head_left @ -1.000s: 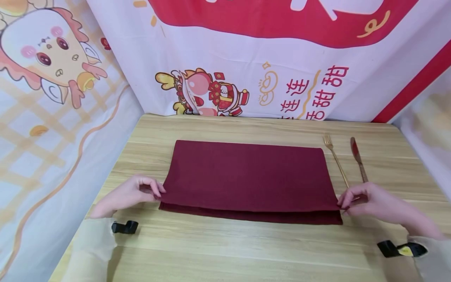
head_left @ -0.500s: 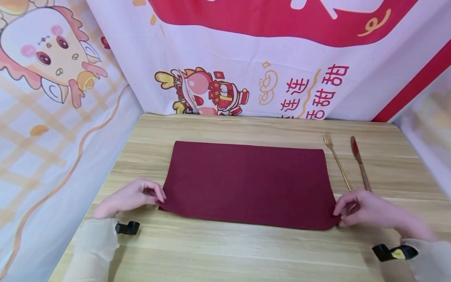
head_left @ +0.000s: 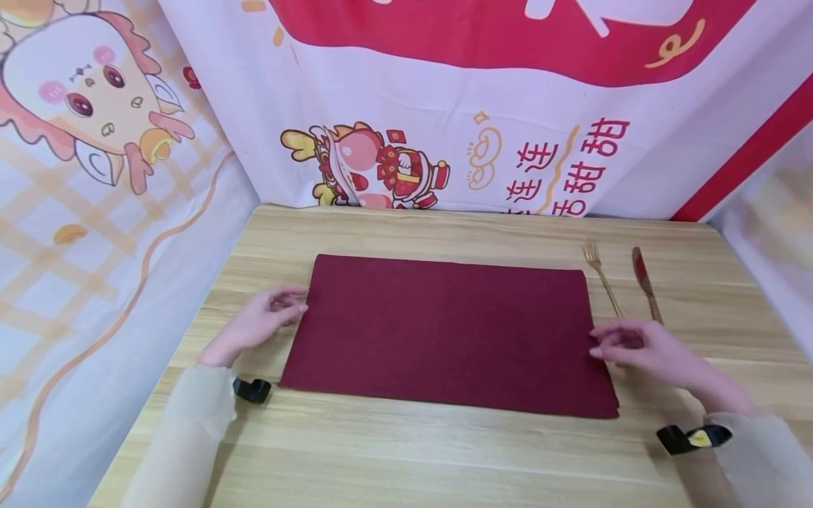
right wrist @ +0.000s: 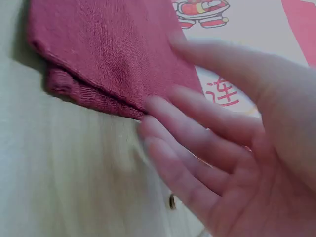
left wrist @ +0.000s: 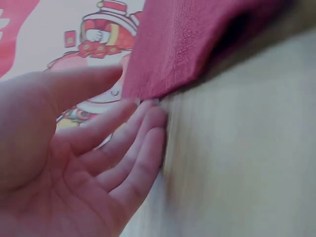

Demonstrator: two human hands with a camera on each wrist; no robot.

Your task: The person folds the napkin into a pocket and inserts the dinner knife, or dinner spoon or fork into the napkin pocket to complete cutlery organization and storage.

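**Both hands let go of the folded cloth and slide up its sides**

Where half a second ago each hand pinched a near corner, the fingers now lie loose and nearly straight, holding nothing. The left hand (head_left: 263,321) rests its fingertips (left wrist: 143,106) against the left short edge of the dark red, rectangular woven cloth (head_left: 444,331), and the right hand (head_left: 635,346) touches the right short edge in the same way, fingers spread and relaxed. Both have moved away from the near corners toward the middle of the sides.

The cloth lies flat in the middle of the pale wooden table (head_left: 413,458), doubled over: the right wrist view shows two layers stacked at the corner, the upper one sitting almost flush on the lower. The strip of under-layer that showed along the near edge a second ago is now covered, so the fold looks finished and squared.

Just beyond the right hand lie a gold-coloured metal fork (head_left: 600,275) and a gold-handled table knife (head_left: 644,282), side by side, apart from the cloth. A printed cartoon backdrop (head_left: 444,106) hangs behind the table.
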